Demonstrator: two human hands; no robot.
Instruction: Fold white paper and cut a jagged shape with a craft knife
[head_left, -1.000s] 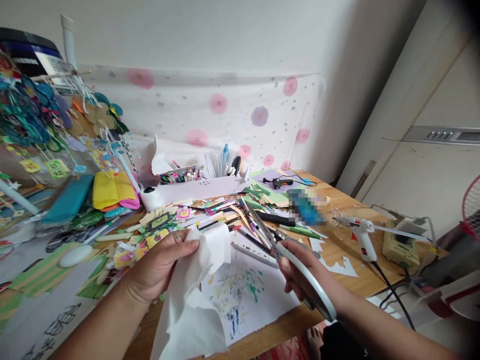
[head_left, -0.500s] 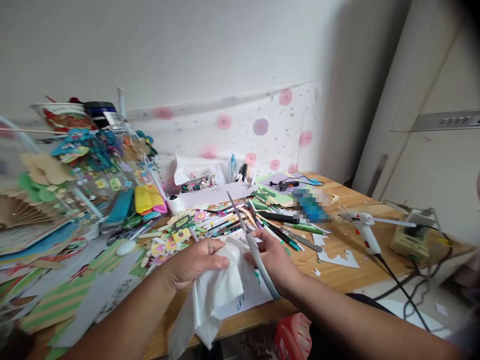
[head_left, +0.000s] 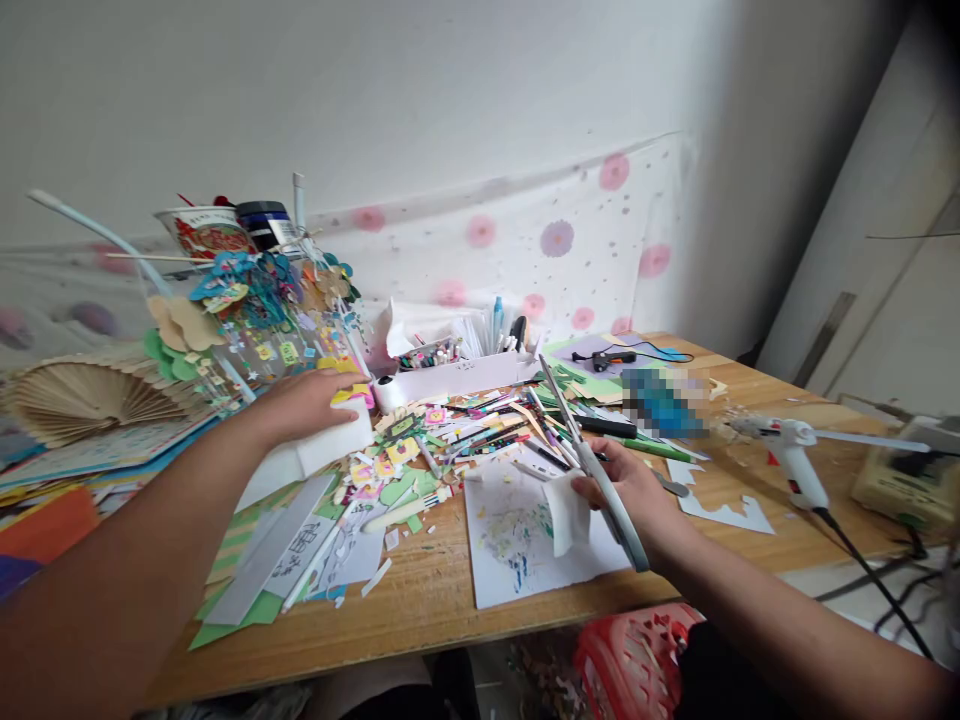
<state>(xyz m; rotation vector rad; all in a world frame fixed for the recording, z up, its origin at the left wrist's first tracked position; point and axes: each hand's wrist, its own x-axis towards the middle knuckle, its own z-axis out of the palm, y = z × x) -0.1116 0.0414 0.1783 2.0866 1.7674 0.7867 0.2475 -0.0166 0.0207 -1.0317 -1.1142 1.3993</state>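
Observation:
My left hand [head_left: 304, 405] is stretched to the left side of the table, fingers extended and thumb apart, over a larger piece of thin white fabric or tissue [head_left: 337, 440]. That piece lies on the papers there. In my right hand [head_left: 626, 490] is a pair of scissors with grey handles [head_left: 619, 525], blades pointing up and away. The same hand pinches a small cut white piece [head_left: 568, 515], which hangs over a paint-marked white sheet [head_left: 499, 575] near the table's front edge.
Pens and paper cut-outs [head_left: 405, 450] cover the table's middle, before a white organiser box [head_left: 457, 375]. A corded white glue gun [head_left: 806, 470] stands at right. Decorations hang at left under a paper bowl [head_left: 210, 232]. A red basket [head_left: 637, 655] sits below the edge.
The white fabric has come apart: my left hand has carried the larger piece left and let it down, while a small piece stays in my right hand with the scissors. The view has shifted left.

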